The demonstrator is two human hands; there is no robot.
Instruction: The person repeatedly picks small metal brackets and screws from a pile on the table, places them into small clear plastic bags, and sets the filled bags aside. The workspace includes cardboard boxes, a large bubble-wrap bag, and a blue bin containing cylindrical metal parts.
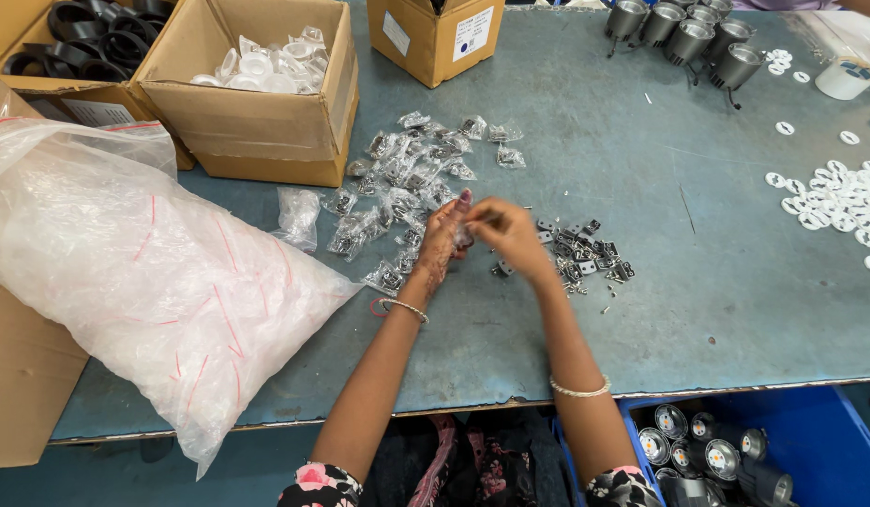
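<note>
Head view: the left hand [442, 237] and right hand [506, 235] meet over the table [641, 319], fingertips pinched together on a small clear packet [465, 233] held between them. Both sets of fingers are narrow and closed on it; what the packet holds is too small to make out.

Handling, as judged: the packet looks light, soft and crinkly, with slick film — best taken by its edge or neck between thumb and forefinger, not squeezed at the middle.

Just beyond the right fingers, toward the far right, lies a loose scatter of small metal brackets [585, 255] with a few screws — hard, small, apt to slip from a loose pinch. Just beyond the left fingers lies a heap of filled packets [407, 169], touching one another.

Further out on the left: a large clear bag [125, 263], a cardboard box of clear plastic caps [266, 66], a box of black rings [78, 38]. Far right: white discs [839, 197] and grey lamp housings [688, 33]. Below the near table edge, a blue bin [810, 432] of lamp parts.
</note>
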